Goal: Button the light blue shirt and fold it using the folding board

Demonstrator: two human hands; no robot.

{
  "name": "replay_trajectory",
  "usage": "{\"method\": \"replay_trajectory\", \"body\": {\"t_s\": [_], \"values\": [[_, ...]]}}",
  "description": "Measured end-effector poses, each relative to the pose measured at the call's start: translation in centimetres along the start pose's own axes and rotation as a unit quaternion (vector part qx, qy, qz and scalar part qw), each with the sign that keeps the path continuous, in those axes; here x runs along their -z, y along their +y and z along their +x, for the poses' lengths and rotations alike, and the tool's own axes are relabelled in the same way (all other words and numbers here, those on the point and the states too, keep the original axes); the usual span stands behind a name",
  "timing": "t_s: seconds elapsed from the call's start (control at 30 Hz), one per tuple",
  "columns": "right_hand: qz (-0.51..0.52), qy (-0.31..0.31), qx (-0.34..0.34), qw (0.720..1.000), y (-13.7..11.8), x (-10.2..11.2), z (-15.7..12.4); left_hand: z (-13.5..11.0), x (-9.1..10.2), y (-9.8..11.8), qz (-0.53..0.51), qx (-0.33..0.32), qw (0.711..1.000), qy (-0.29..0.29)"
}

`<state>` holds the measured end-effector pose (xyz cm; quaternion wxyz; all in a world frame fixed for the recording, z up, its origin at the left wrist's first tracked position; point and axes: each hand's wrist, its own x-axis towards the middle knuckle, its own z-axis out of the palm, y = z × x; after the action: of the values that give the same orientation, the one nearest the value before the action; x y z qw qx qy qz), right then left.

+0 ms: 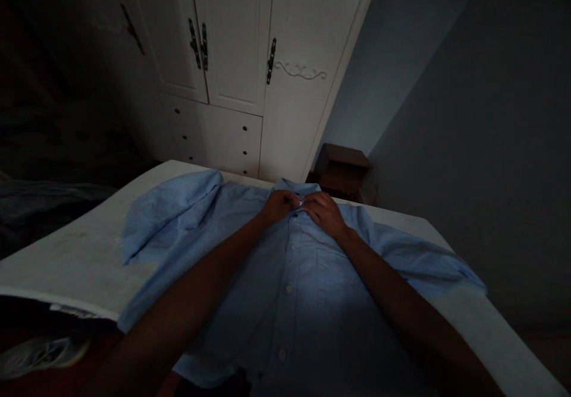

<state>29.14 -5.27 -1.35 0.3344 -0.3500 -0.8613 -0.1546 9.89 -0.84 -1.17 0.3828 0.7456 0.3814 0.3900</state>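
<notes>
A light blue short-sleeved shirt lies face up on a white board, its collar pointing away from me. Both of my hands meet at the top of the button placket, just below the collar. My left hand pinches the shirt's left front edge. My right hand pinches the other edge beside it, with a small white button showing between the fingertips. Further white buttons run down the closed placket toward me. A chest pocket sits right of the placket.
A white wardrobe with dark handles and small drawers stands behind the board. A brown bedside cabinet is in the corner by the grey wall. Dark bedding lies at left, and a shoe rests on the floor at lower left.
</notes>
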Motion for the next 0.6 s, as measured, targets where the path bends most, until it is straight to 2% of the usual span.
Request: {"method": "replay_trajectory", "body": {"t_s": [0.37, 0.6], "values": [[-0.023, 0.025, 0.028, 0.999, -0.4, 0.3, 0.2, -0.4, -0.3, 0.8, 0.026, -0.022, 0.999, 0.004], [-0.034, 0.032, 0.028, 0.999, -0.4, 0.3, 0.0, -0.6, 0.1, 1.0, 0.059, -0.041, 0.997, -0.036]]}}
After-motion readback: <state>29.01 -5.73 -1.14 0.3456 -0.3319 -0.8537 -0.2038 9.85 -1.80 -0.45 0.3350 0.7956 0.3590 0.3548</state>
